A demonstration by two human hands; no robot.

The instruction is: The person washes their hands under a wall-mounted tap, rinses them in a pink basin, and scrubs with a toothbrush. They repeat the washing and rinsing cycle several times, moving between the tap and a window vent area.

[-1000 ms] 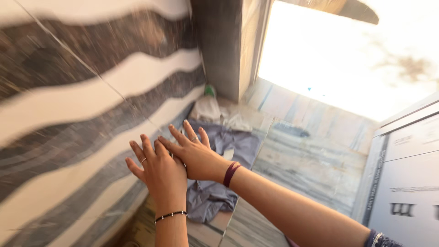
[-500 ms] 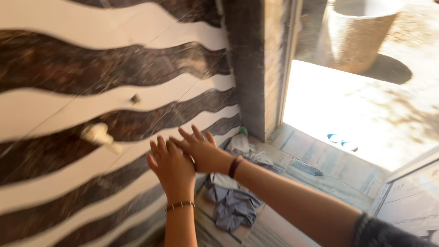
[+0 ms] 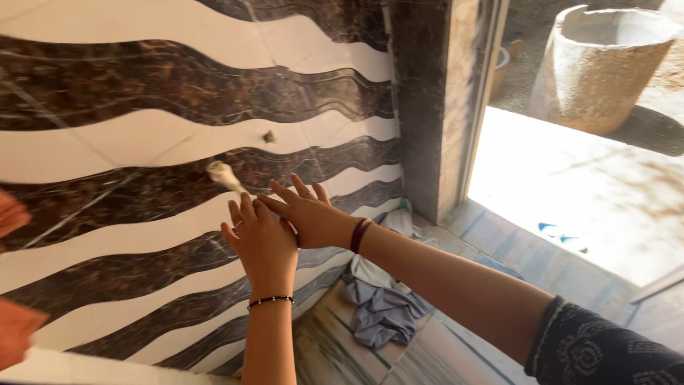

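Tap: a pale tap point(image 3: 222, 175) is sticking out of the wavy dark-and-white tiled wall point(image 3: 142, 135), just above and left of both hands' fingertips, not touched by either.
Left hand: the left hand point(image 3: 262, 242) is reaching up toward the tap, palm away from the camera, fingers spread wide and holding nothing; a beaded bracelet point(image 3: 271, 301) is circling its wrist.
Right hand: the right hand point(image 3: 308, 217) is stretching leftward, overlapping the left hand's back, fingers splayed and empty, a dark red band point(image 3: 360, 235) at the wrist.
Floor: a grey cloth point(image 3: 385, 308) is lying crumpled below the forearms.
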